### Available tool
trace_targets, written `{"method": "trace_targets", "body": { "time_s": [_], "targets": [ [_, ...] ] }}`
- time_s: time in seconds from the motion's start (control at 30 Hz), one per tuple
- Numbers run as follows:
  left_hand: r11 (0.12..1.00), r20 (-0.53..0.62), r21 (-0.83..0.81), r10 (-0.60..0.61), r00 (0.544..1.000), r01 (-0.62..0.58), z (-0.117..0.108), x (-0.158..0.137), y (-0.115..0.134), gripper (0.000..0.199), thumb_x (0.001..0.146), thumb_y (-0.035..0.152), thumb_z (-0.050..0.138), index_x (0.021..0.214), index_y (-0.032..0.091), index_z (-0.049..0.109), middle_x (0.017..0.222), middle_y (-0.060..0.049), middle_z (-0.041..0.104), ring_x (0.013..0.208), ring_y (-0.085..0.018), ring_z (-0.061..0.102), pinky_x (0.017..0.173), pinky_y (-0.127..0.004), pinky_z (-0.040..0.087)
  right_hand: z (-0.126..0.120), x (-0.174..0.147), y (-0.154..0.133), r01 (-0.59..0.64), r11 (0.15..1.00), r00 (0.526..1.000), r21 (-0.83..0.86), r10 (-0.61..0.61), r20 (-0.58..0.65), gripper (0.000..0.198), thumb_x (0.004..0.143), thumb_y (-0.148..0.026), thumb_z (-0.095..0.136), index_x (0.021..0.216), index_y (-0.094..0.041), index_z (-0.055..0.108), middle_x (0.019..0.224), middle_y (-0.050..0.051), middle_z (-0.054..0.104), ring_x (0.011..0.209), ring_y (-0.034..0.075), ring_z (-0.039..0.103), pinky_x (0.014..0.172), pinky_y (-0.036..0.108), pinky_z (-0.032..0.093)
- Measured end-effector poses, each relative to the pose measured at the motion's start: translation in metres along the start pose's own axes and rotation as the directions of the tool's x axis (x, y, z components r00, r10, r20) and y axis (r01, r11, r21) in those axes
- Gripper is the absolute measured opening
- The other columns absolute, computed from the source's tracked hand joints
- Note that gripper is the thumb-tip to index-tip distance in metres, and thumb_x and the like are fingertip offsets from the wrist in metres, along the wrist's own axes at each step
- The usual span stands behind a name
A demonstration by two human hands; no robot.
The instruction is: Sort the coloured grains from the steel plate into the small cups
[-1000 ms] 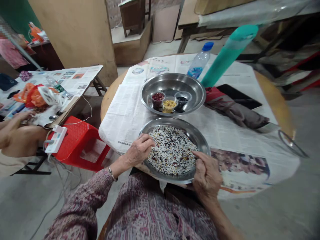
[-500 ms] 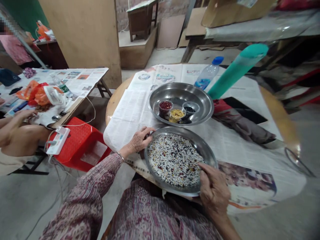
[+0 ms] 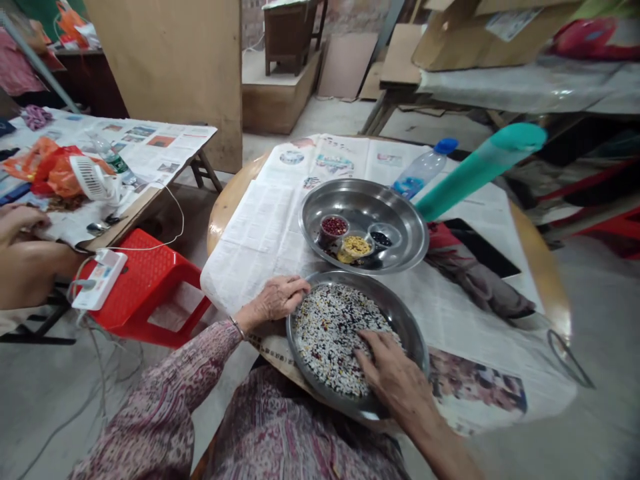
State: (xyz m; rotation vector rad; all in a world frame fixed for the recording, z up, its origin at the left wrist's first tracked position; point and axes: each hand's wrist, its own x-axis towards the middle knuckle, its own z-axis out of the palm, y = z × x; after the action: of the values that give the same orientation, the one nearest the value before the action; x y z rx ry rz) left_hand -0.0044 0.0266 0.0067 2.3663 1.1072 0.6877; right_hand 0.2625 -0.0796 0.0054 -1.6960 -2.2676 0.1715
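Observation:
A shallow metal basin [image 3: 417, 333] sits at the table's near edge. Spread across its bottom is a mix of white and black grains [image 3: 330, 333] with a few yellow and red bits. My left hand [image 3: 280, 298] grips the basin's left rim with its fingers bent over the edge. Over the right half of the basin, my right hand [image 3: 393, 367] reaches in, thumb and forefinger apart, fingertips on the grains. Just beyond stands a second metal basin [image 3: 345, 193]. It holds small clear cups of red beans [image 3: 334, 227], yellow kernels [image 3: 357, 245] and black beans [image 3: 381, 239].
Newspaper [image 3: 260, 220] covers the round table. Behind the far basin are a blue-capped bottle [image 3: 423, 167] and a green tube [image 3: 485, 170]; a folded umbrella [image 3: 475, 280] lies right. A red stool [image 3: 145, 287] with a power strip [image 3: 100, 280] stands left, beside another person's arm [image 3: 20, 227].
My right hand has moved from the near basin's right rim inward onto the grains. My left hand stays at the left rim. The view has shifted slightly.

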Motion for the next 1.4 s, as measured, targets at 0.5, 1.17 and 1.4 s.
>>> {"method": "trace_targets", "body": {
  "time_s": [0.5, 1.17, 1.4],
  "targets": [
    [0.98, -0.089, -0.193, -0.067, 0.994, 0.048, 0.002, 0.003, 0.005, 0.038, 0.096, 0.028, 0.054, 0.133, 0.019, 0.051, 0.127, -0.01, 0.066, 0.106, -0.02, 0.066, 0.098, -0.039, 0.055, 0.005, 0.072, -0.025, 0.084, 0.995, 0.996, 0.056, -0.083, -0.022, 0.039, 0.099, -0.045, 0.049, 0.124, -0.018, 0.064, 0.114, 0.015, 0.063, 0.108, 0.031, 0.056, 0.092, 0.048, 0.049],
    [0.985, -0.145, -0.161, -0.086, 0.986, 0.062, 0.0, 0.009, 0.0, 0.031, 0.098, 0.043, 0.054, 0.113, 0.017, 0.063, 0.097, -0.006, 0.07, 0.081, -0.016, 0.064, 0.08, -0.033, 0.053, -0.018, 0.009, 0.005, 0.252, 0.964, 0.968, 0.09, -0.251, -0.022, 0.025, 0.093, -0.016, 0.05, 0.106, -0.022, 0.07, 0.112, 0.01, 0.069, 0.105, 0.027, 0.061, 0.094, 0.045, 0.051],
    [0.988, -0.153, -0.14, -0.082, 0.985, 0.06, 0.001, 0.01, -0.002, 0.032, 0.098, 0.043, 0.054, 0.111, 0.016, 0.064, 0.095, -0.006, 0.069, 0.08, -0.015, 0.063, 0.079, -0.032, 0.052, -0.037, -0.013, -0.017, 0.293, 0.939, 0.944, 0.178, -0.314, 0.103, 0.016, 0.099, -0.024, 0.05, 0.097, -0.022, 0.066, 0.091, 0.005, 0.068, 0.086, 0.02, 0.064, 0.079, 0.034, 0.052]
  ]
}}
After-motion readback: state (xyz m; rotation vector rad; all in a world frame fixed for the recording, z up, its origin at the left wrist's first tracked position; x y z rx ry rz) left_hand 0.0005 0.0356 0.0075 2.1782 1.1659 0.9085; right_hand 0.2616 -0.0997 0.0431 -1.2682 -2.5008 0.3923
